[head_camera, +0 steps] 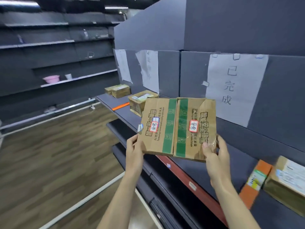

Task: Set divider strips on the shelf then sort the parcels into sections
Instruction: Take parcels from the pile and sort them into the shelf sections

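I hold a flat brown cardboard parcel [177,128] with green tape and two red-bordered labels above the dark shelf [194,169]. My left hand [134,150] grips its lower left edge; my right hand [214,156] grips its lower right corner, thumb on top. An orange divider strip [120,106] lies across the shelf further back, and another orange divider strip [254,182] lies to the right. Two parcels sit behind the far strip: a brown one [140,101] and a second one [118,90] at the shelf's far end. Another parcel [287,182] sits right of the near strip.
White paper signs [236,86] are taped on the grey back panel above the shelf. Lower shelves jut out below my arms. A wood-pattern floor [49,154] opens to the left, with more dark shelving behind it holding a pink basin [51,78].
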